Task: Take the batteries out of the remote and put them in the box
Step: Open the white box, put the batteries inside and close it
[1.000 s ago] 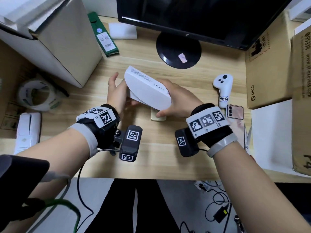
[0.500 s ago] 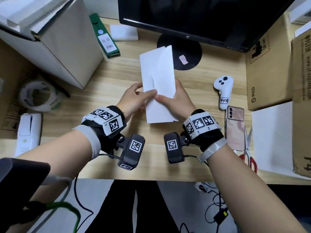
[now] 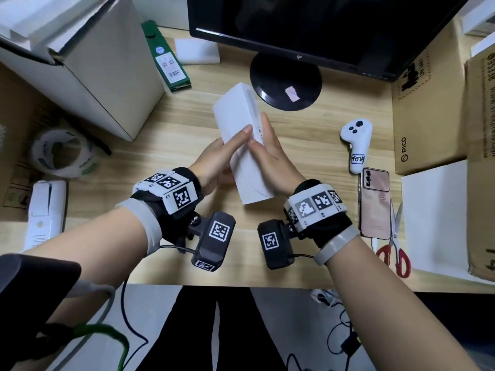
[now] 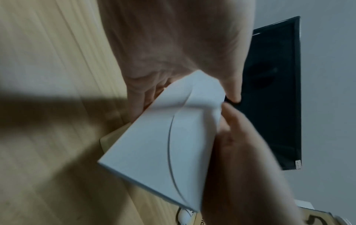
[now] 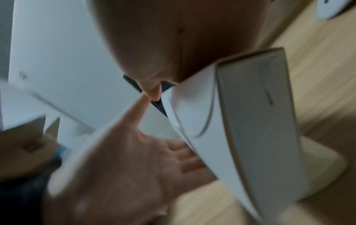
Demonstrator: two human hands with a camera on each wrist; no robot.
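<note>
A long white box (image 3: 241, 145) is held above the desk, its far end tipped toward the monitor. My left hand (image 3: 218, 159) grips its left side, thumb on top and fingers underneath (image 5: 185, 161). My right hand (image 3: 270, 156) holds the right side, thumb on the top face and fingers stretched along the edge. The two thumbs touch. The wrist views show the box (image 4: 154, 152) closed, with a curved seam. Under it on the desk lies a flat cream object (image 5: 323, 164); I cannot tell what it is. A white hand controller (image 3: 356, 140) lies to the right. No batteries show.
The monitor stand (image 3: 285, 81) is just beyond the box. A phone (image 3: 375, 202) and red scissors (image 3: 396, 250) lie right of my right wrist. Cardboard boxes (image 3: 428, 103) line the right edge. A large white carton (image 3: 80, 62), a tape roll (image 3: 63, 151) and a green box (image 3: 166, 57) stand left.
The white box went from lying crosswise and tilted to pointing lengthwise away from me. Both hands shifted along its sides, and the cream object beneath it is now covered in the head view.
</note>
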